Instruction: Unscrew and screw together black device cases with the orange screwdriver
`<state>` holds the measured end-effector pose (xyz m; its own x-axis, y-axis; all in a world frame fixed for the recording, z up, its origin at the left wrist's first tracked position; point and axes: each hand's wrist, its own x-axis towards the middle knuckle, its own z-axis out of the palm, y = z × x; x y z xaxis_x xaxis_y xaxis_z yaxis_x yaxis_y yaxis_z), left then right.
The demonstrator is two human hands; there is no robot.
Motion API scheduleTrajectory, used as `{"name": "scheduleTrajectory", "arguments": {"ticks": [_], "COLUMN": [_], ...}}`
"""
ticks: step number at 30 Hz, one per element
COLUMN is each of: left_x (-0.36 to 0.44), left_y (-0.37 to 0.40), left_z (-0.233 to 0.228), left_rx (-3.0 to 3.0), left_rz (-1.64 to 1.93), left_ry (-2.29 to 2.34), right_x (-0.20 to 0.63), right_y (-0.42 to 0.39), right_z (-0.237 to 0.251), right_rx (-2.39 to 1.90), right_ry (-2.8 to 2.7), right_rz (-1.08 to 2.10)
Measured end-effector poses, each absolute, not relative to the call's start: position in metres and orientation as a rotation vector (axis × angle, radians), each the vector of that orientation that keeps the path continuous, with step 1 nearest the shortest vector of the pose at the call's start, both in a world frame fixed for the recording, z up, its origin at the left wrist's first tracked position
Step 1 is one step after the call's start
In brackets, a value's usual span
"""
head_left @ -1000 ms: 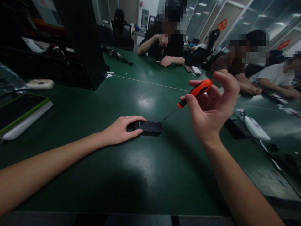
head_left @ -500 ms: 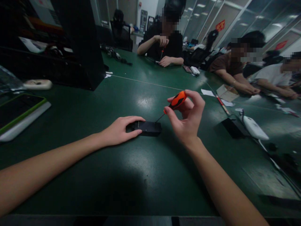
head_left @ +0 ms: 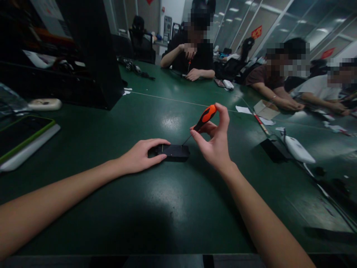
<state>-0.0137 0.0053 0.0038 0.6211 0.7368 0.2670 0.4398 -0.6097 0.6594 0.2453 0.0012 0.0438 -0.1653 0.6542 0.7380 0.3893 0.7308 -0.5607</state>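
Screwdriver (head_left: 205, 117) now lower, pinched in right hand (head_left: 213, 143) fingers, tip at black box (head_left: 173, 152); left hand (head_left: 139, 156) gripping it.

Single head-worn view, looking forward and down across the green tabletop (head_left: 173, 208). Both forearms enter from the bottom edge; left hand (head_left: 139, 156) and right hand (head_left: 214, 145) sit near frame centre, close to the lens. Far tabletop edge and seated people fill the upper frame. Wide-angle bend at the margins.

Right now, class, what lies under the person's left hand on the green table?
The left hand rests on one end of a flat black device, fingers curled around it. The covered end is hidden. The screwdriver tip meets its far edge.
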Motion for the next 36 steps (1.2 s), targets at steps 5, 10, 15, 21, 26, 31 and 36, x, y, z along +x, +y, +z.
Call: {"name": "scheduleTrajectory", "arguments": {"ticks": [5,10,15,21,26,31,36], "left_x": [-0.013,-0.013,-0.013,-0.014,-0.014,-0.013,-0.013], "left_y": [0.005,0.005,0.005,0.005,0.005,0.006,0.005], "left_z": [0.004,0.004,0.003,0.003,0.002,0.002,0.003], "left_rx": [2.301,2.296,2.299,2.287,2.294,2.299,2.295], "left_rz": [0.714,0.706,0.705,0.701,0.716,0.736,0.731], "left_ry": [0.93,0.936,0.939,0.934,0.924,0.916,0.924], "right_x": [0.238,0.233,0.234,0.228,0.222,0.22,0.224], "right_y": [-0.007,-0.009,-0.009,-0.013,-0.017,-0.021,-0.022], "right_z": [0.045,0.038,0.032,0.032,0.03,0.025,0.021], "right_rx": [-0.751,-0.778,-0.728,-0.722,-0.644,-0.584,-0.634], "right_ry": [-1.913,-1.907,-1.948,-1.918,-1.947,-2.077,-2.058], "right_rz": [0.255,-0.099,-0.283,-0.229,-0.184,-0.228,-0.155]}}
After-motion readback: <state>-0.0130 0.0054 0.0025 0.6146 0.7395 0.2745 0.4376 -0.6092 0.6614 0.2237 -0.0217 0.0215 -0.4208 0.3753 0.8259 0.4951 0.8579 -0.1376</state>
